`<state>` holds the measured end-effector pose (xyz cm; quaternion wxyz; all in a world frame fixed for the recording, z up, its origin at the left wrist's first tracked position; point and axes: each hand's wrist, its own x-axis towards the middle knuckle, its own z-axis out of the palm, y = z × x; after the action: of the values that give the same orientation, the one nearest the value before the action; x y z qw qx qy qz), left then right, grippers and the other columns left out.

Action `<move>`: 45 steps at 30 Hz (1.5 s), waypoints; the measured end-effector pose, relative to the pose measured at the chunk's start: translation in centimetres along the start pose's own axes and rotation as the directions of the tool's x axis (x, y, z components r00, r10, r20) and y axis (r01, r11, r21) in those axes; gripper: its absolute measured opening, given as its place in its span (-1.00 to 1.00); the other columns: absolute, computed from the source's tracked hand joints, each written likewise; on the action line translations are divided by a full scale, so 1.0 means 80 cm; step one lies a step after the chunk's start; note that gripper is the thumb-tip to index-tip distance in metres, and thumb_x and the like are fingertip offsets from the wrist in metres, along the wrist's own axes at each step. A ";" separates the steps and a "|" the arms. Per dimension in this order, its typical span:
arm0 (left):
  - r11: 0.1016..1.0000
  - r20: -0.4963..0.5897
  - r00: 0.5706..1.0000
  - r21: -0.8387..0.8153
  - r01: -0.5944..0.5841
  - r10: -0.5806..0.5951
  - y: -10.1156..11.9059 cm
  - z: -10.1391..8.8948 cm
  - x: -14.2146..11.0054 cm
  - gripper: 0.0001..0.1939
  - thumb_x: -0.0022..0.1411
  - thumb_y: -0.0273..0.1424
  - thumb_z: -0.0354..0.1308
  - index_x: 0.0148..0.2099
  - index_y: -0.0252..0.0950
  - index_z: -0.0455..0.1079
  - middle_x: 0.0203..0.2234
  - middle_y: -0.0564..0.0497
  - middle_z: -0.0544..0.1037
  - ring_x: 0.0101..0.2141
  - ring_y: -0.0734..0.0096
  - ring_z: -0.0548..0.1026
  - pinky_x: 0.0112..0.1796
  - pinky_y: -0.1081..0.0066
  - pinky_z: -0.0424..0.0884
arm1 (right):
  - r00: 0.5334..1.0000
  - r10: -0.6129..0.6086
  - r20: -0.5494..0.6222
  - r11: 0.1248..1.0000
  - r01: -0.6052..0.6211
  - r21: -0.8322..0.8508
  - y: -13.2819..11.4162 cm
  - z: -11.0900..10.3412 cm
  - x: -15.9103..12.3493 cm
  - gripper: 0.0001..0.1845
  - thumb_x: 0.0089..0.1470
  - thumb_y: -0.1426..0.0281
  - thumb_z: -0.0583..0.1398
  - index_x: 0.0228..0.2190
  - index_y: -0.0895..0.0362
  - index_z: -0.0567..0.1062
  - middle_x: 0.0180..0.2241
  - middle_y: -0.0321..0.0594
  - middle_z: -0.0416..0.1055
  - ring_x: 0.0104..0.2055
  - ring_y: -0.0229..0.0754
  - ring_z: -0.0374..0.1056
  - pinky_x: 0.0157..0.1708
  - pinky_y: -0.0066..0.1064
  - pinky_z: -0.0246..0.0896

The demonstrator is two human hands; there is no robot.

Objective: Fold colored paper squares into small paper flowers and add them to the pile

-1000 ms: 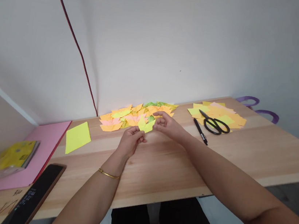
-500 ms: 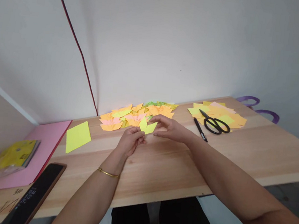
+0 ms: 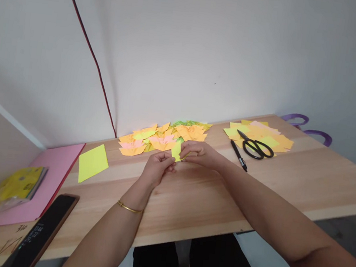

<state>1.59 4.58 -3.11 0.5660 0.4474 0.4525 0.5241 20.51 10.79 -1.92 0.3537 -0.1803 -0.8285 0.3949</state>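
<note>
Holding a small, bright yellow folded paper [image 3: 175, 151] over the middle of the scene, just near of a colourful paper pile [image 3: 160, 139]; pinching its left side in the left hand [image 3: 156, 165], grasping its right side with curled fingers of the right hand [image 3: 203, 155]. Working over a pale, streaked wooden tabletop [image 3: 195, 201], facing a plain whitish wall [image 3: 207, 58] with a dark red cable [image 3: 93, 56] at left.

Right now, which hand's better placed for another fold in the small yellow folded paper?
Probably the right hand: its curled fingers are at the right side of the paper, while the left hand pinches the lower left.
</note>
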 end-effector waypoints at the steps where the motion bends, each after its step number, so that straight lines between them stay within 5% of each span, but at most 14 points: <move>1: 0.999 -0.021 1.000 0.031 -0.023 0.024 0.001 0.001 -0.001 -0.78 -0.11 -0.34 0.30 -0.50 -0.37 0.36 -0.63 0.06 0.42 -0.64 0.60 0.31 -0.51 0.47 0.35 | 1.000 0.016 -0.005 1.000 -0.015 0.021 0.000 0.001 0.000 -0.83 -0.03 0.28 0.22 -0.42 0.12 0.52 -0.33 -0.21 0.39 -0.26 -0.24 0.32 -0.19 -0.36 0.20; 8: 0.988 0.008 0.994 0.113 -0.109 0.108 0.005 0.004 -0.006 -0.83 -0.02 -0.34 0.24 -0.44 -0.36 0.41 -0.57 0.06 0.46 -0.58 0.58 0.39 -0.45 0.49 0.36 | 0.978 0.197 -0.061 0.975 -0.189 0.120 -0.009 0.006 -0.001 -0.78 -0.04 0.25 0.21 -0.38 0.15 0.46 -0.32 -0.19 0.43 -0.24 -0.20 0.35 -0.20 -0.33 0.24; 16: 0.994 -0.010 0.999 0.102 -0.038 0.040 0.000 0.004 -0.002 -0.90 -0.13 -0.48 0.25 -0.47 -0.37 0.41 -0.60 0.08 0.46 -0.57 0.55 0.40 -0.44 0.47 0.37 | 0.976 0.209 -0.068 0.976 -0.203 0.077 -0.008 0.009 -0.001 -0.80 -0.05 0.28 0.20 -0.38 0.14 0.48 -0.29 -0.18 0.46 -0.22 -0.19 0.38 -0.18 -0.33 0.26; 28: 0.999 0.018 0.999 0.008 0.037 -0.038 -0.007 0.002 -0.001 -0.77 -0.18 -0.36 0.34 -0.47 -0.37 0.40 -0.66 0.12 0.37 -0.60 0.59 0.32 -0.40 0.42 0.38 | 0.969 0.234 -0.082 0.963 -0.219 0.160 -0.004 0.013 0.001 -0.78 -0.07 0.27 0.22 -0.38 0.15 0.48 -0.27 -0.17 0.45 -0.19 -0.18 0.37 -0.14 -0.31 0.27; 35: 0.980 0.115 0.982 -0.111 0.165 -0.152 0.001 0.001 -0.005 -0.78 -0.13 -0.39 0.32 -0.43 -0.41 0.40 -0.61 0.07 0.41 -0.61 0.62 0.31 -0.36 0.34 0.43 | 0.983 0.178 -0.042 0.973 -0.169 0.156 -0.009 0.009 0.000 -0.78 -0.04 0.27 0.21 -0.36 0.16 0.46 -0.28 -0.17 0.44 -0.20 -0.20 0.36 -0.16 -0.32 0.24; 45: 0.988 0.074 0.992 0.119 0.097 -0.106 0.000 0.004 -0.005 -0.90 -0.16 -0.54 0.20 -0.46 -0.40 0.40 -0.66 0.09 0.40 -0.62 0.57 0.33 -0.44 0.41 0.38 | 0.986 0.163 0.039 0.982 -0.166 0.086 -0.006 0.010 -0.001 -0.80 -0.03 0.27 0.20 -0.40 0.16 0.46 -0.27 -0.19 0.45 -0.23 -0.23 0.35 -0.21 -0.37 0.23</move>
<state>1.88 4.17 -3.04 0.5829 0.4764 0.4809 0.4493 19.99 10.05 -1.94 0.3144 -0.2256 -0.7979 0.4623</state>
